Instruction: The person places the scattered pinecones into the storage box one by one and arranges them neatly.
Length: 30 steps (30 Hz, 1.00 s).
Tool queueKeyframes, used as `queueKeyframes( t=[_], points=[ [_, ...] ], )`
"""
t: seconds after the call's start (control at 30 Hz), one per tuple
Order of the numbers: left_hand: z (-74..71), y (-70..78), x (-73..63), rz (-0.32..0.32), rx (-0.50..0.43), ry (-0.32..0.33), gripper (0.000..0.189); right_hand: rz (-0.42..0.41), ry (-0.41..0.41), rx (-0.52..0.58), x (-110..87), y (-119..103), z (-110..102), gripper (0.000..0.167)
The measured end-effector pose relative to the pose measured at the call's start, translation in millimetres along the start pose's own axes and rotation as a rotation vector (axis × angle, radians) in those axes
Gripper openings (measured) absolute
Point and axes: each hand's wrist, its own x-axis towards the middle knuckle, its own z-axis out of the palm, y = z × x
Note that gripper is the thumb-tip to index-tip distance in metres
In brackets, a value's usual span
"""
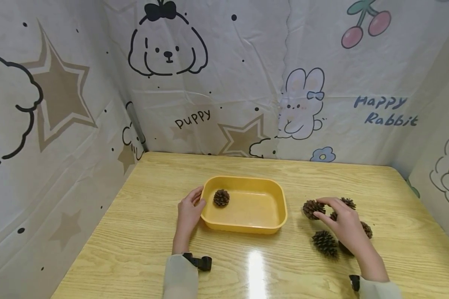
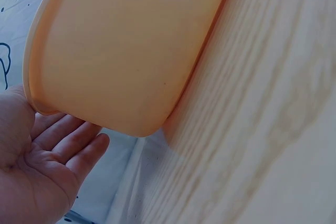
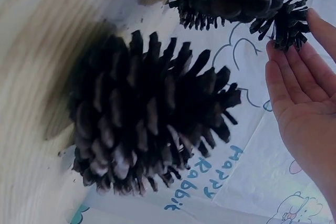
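My left hand holds the left end of a yellow plastic tray, its thumb at the rim. In the left wrist view, its fingers lie along the tray's outer wall. One brown pine cone sits inside the tray, toward the left. To the tray's right, my right hand pinches a pine cone between thumb and fingertips. The right wrist view shows this held pine cone at the fingertips, with a large pine cone nearer the camera.
More pine cones lie around and under the right hand: one in front, one behind, one to the right, others partly hidden. The wood-grain table meets a printed cloth backdrop at the back and sides.
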Motion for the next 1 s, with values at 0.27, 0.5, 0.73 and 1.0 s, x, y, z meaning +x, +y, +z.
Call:
queueKeyframes(
  t=[0.27,0.5,0.73,1.0],
  points=[
    [0.2,0.8,0.1,-0.009,-0.004,-0.001,0.043,0.008,-0.020,0.012,5.1,-5,4,0.040],
    [-0.2,1.1,-0.1,-0.008,-0.001,-0.004,0.043,-0.035,-0.006,0.031,10.0,-10,7,0.040],
    [-0.8,0.8,0.9,-0.004,0.004,-0.002,0.043,-0.048,0.001,0.046,15.7,-15,11,0.040],
    [-1.2,-0.2,0.6,-0.002,0.018,-0.004,0.043,-0.057,0.006,0.056,24.7,-21,16,0.039]
  ],
)
